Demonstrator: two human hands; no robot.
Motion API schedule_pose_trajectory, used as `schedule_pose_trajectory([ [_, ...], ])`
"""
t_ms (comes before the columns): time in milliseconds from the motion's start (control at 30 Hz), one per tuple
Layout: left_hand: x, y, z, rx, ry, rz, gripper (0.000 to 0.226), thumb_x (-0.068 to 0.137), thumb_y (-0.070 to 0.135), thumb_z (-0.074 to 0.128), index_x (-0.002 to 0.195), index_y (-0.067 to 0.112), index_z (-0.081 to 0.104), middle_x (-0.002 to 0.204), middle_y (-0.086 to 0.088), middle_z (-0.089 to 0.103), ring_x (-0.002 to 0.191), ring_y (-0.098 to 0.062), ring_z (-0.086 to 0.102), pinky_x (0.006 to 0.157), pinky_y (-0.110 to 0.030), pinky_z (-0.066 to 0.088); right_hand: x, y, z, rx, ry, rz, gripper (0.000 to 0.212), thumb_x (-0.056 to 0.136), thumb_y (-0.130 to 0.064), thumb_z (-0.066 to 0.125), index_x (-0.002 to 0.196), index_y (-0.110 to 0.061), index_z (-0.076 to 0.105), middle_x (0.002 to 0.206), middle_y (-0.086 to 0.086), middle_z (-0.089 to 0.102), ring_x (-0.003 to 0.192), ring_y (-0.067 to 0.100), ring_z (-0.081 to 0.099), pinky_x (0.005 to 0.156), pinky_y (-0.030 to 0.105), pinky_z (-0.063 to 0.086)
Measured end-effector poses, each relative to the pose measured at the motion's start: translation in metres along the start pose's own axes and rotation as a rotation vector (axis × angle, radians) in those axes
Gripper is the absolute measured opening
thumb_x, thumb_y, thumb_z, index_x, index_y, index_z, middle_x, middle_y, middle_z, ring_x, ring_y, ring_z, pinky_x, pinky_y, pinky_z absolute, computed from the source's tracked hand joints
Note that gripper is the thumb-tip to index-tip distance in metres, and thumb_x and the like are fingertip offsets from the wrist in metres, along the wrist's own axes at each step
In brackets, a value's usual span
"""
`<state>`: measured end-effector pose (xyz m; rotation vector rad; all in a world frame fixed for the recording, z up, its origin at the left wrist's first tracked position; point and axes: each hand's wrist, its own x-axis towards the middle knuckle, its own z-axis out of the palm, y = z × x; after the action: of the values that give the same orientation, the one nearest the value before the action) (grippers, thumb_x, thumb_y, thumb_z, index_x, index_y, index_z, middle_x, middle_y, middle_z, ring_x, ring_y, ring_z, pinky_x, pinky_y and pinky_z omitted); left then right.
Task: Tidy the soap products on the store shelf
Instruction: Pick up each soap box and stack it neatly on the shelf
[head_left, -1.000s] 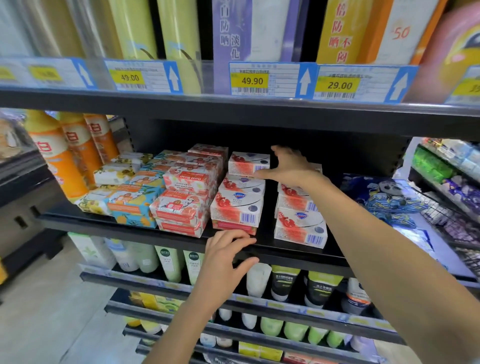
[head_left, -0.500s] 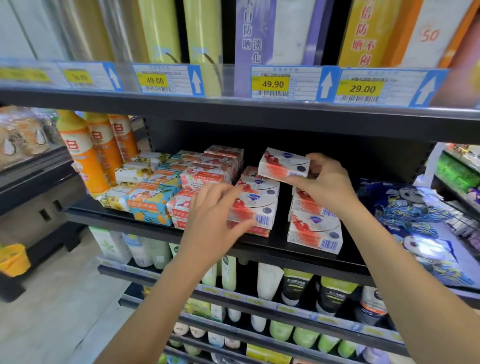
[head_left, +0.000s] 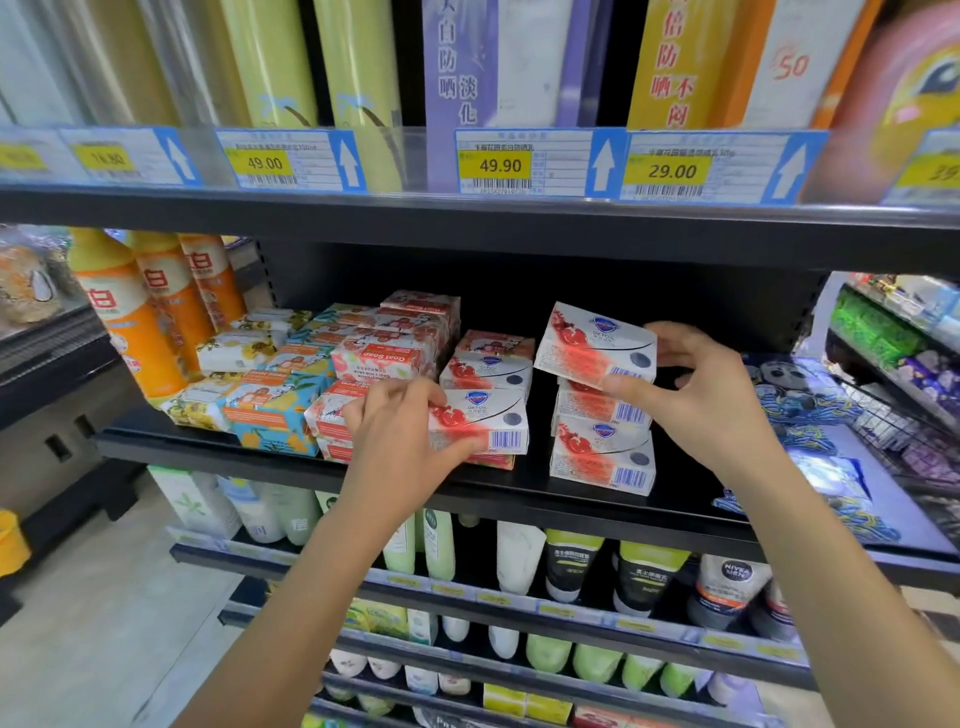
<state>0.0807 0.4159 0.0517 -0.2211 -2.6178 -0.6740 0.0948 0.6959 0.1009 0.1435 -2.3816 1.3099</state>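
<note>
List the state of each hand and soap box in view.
right hand, pinching held soap box
held soap box, tilted, above right stack
right stack, two boxes, flat
left hand, gripping front soap box
front soap box, flat atop another box

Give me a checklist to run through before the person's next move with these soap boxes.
1. Grip of right hand on lifted box: ok, pinched at its right end.
2. Is the lifted box level: not ok, it is tilted.
3. Top of right stack free: cannot tell, the lifted box hides it.
4. Hold of left hand on front box: ok, fingers curl over it.
5. Barcodes facing out: ok on both boxes.
</note>
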Motion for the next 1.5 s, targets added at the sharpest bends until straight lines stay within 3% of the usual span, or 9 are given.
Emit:
schedule_pose_trajectory([
  [167, -0.001, -0.003, -0.006, -0.073, 0.019, 0.004, 0.084, 0.062, 0.069, 0.080, 0.132, 0.025, 0.063, 0.131, 0.005, 0.060, 0.129, -0.017, 0.041, 0.103, -0.035, 0.022, -0.015, 0.010, -0.005, 0.028, 0.007, 0.007, 0.042, 0.077, -0.030, 0.088, 0.099, -0.050, 0.058, 0.100, -0.026, 0.068, 0.094, -0.009, 0.061, 0.072, 0.015, 0.043],
  [267, -0.012, -0.004, -0.010, -0.281, 0.053, 0.016, 0.083, 0.060, 0.061, 0.082, 0.130, 0.019, 0.066, 0.124, 0.011, 0.056, 0.121, -0.012, 0.051, 0.108, -0.038, 0.041, -0.029, 0.017, -0.006, 0.039, -0.006, 0.008, 0.047, 0.078, -0.022, 0.088, 0.098, -0.051, 0.056, 0.102, -0.020, 0.068, 0.090, -0.005, 0.063, 0.064, 0.015, 0.050],
  [433, -0.038, -0.006, -0.019, -0.391, 0.128, 0.024, 0.086, 0.058, 0.061, 0.079, 0.132, 0.020, 0.067, 0.130, 0.013, 0.057, 0.120, -0.004, 0.052, 0.100, -0.025, 0.045, -0.052, 0.031, -0.002, -0.019, 0.000, 0.038, 0.055, 0.080, -0.029, 0.087, 0.109, -0.058, 0.050, 0.114, -0.015, 0.064, 0.099, 0.004, 0.062, 0.081, 0.032, 0.053],
  [667, -0.047, -0.002, -0.015, -0.514, 0.098, -0.004, 0.078, 0.055, 0.061, 0.083, 0.126, 0.032, 0.068, 0.124, 0.029, 0.055, 0.117, 0.003, 0.054, 0.098, -0.019, 0.046, -0.061, 0.042, 0.015, -0.132, 0.013, 0.101, 0.065, 0.082, -0.037, 0.084, 0.139, -0.033, 0.055, 0.118, -0.011, 0.064, 0.100, 0.003, 0.060, 0.083, 0.030, 0.051],
  [833, -0.054, 0.001, -0.003, -0.702, 0.037, -0.034, 0.073, 0.055, 0.050, 0.088, 0.123, 0.033, 0.069, 0.122, 0.032, 0.058, 0.120, 0.006, 0.057, 0.099, -0.019, 0.052, -0.059, 0.043, 0.017, -0.142, 0.084, 0.142, 0.065, 0.083, -0.035, 0.084, 0.140, -0.022, 0.056, 0.105, -0.024, 0.062, 0.096, 0.001, 0.061, 0.074, 0.011, 0.043],
  [1000, -0.054, 0.011, 0.009, -0.770, -0.025, -0.013, 0.074, 0.057, 0.038, 0.092, 0.126, 0.025, 0.069, 0.124, 0.026, 0.059, 0.123, 0.005, 0.056, 0.103, -0.016, 0.049, -0.063, 0.040, 0.016, -0.162, 0.106, 0.148, 0.067, 0.082, -0.041, 0.083, 0.140, -0.024, 0.055, 0.117, -0.019, 0.061, 0.104, 0.007, 0.060, 0.083, 0.024, 0.047],
  [1167, -0.050, 0.026, 0.015, -0.852, -0.071, 0.010, 0.071, 0.056, 0.041, 0.091, 0.123, 0.031, 0.069, 0.121, 0.026, 0.060, 0.123, -0.003, 0.059, 0.103, -0.030, 0.054, -0.086, 0.020, 0.003, -0.020, 0.067, -0.024, 0.062, 0.084, -0.061, 0.070, 0.137, -0.031, 0.058, 0.123, -0.018, 0.058, 0.108, 0.005, 0.055, 0.083, 0.018, 0.044],
  [1267, -0.047, 0.038, 0.020, -0.883, -0.083, 0.067, 0.071, 0.058, 0.035, 0.092, 0.125, 0.028, 0.070, 0.123, 0.027, 0.058, 0.124, -0.003, 0.059, 0.097, -0.027, 0.057, -0.090, 0.017, -0.002, -0.051, -0.143, -0.070, 0.080, 0.074, -0.061, 0.081, 0.144, -0.036, 0.051, 0.127, -0.021, 0.056, 0.109, 0.009, 0.056, 0.082, 0.020, 0.047],
  [1500, -0.038, 0.053, 0.026, -0.778, -0.075, 0.162, 0.086, 0.069, 0.040, 0.087, 0.146, 0.034, 0.051, 0.127, 0.039, 0.050, 0.123, 0.010, 0.053, 0.098, -0.010, 0.047, -0.073, 0.004, -0.012, 0.091, -0.117, -0.079, 0.059, 0.070, -0.049, 0.089, 0.121, -0.054, 0.058, 0.112, -0.019, 0.061, 0.092, 0.014, 0.061, 0.080, 0.028, 0.054],
])
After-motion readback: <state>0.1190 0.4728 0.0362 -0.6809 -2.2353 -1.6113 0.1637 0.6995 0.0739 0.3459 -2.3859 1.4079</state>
